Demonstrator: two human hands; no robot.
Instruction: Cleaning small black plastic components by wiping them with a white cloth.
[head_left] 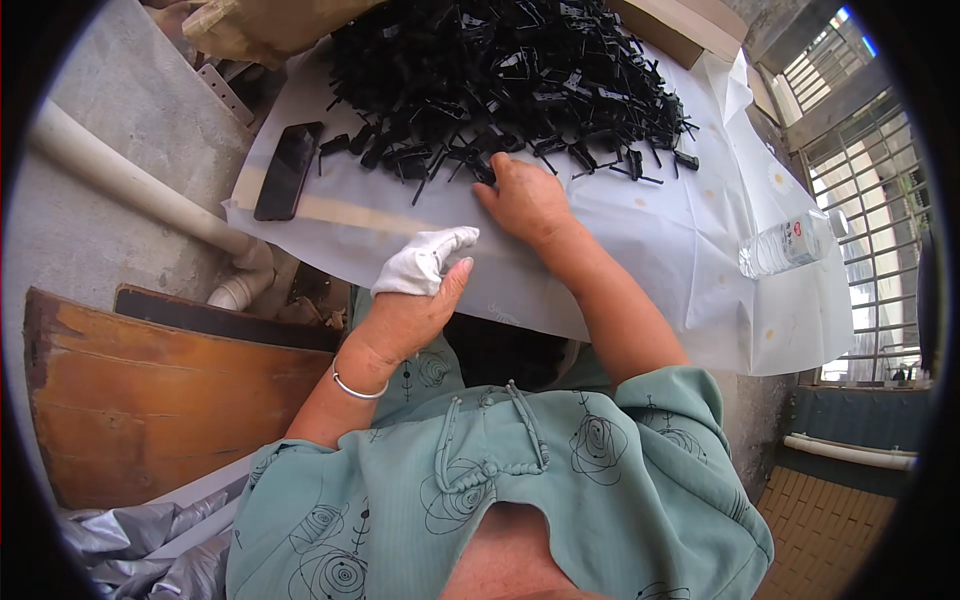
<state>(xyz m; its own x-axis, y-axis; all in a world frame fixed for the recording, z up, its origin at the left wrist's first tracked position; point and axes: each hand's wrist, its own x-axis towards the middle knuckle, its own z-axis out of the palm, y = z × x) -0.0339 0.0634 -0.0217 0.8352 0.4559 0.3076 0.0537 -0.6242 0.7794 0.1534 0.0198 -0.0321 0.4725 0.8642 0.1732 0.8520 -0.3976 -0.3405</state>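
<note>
The right hand (525, 198) lies palm down on the white plastic sheet (640, 230) that covers the tabletop, its fingers (492, 172) stretched forward and released, the tips touching the nearest pieces at the near edge of the pile of black plastic clips (510, 70). Whether a fingertip has pinched one of those clips cannot be told, since the back of the hand hides them. The pile spreads over the far part of the sheet, with single clips scattered loose along its near edge.

The left hand (410, 310) is raised just in front of the near edge of the sheet, nearer the body than the right hand, and its fingers are clenched on a white cloth glove (425, 262), which sticks up bunched above the thumb. A thin metal bangle (355, 388) sits on that wrist.

Left of the pile, a black phone (287, 170) lies flat on the sheet. Right of the pile and well apart from it, a clear plastic water bottle (785, 245) lies on its side near the sheet's right edge. Left of the sheet, a white pipe (130, 180) runs along the concrete wall, and below it stands a worn wooden board (150, 400).
</note>
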